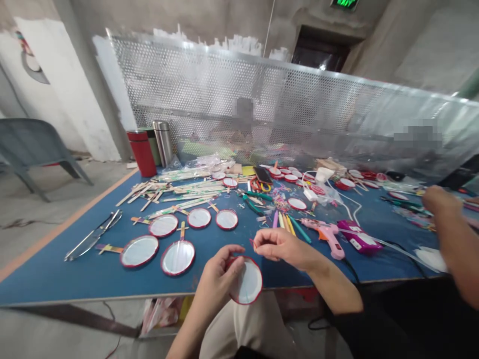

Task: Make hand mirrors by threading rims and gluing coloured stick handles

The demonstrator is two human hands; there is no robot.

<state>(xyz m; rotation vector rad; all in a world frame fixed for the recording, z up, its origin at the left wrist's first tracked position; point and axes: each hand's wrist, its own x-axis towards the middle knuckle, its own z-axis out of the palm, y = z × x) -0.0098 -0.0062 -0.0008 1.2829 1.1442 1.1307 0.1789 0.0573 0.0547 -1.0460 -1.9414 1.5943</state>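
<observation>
My left hand (pixel 220 279) grips a round red-rimmed disc (pixel 250 281) with a pale face, its thumb over the left edge. The disc tilts over the table's front edge, above my lap. Just above it, my right hand (pixel 279 245) is closed in a pinch with a thin red strand (pixel 253 244) at its fingertips. Whether the strand joins the disc's rim I cannot tell. Left of my hands lie several similar discs, the nearest one (pixel 178 258) with a coloured stick handle (pixel 182 230).
A pink glue gun (pixel 325 234), colored sticks (pixel 288 224) and a purple box (pixel 359 237) lie to the right. Glasses (pixel 93 234), wooden sticks (pixel 179 192) and a red flask (pixel 142 153) are left. Another person's arm (pixel 454 234) reaches in at right.
</observation>
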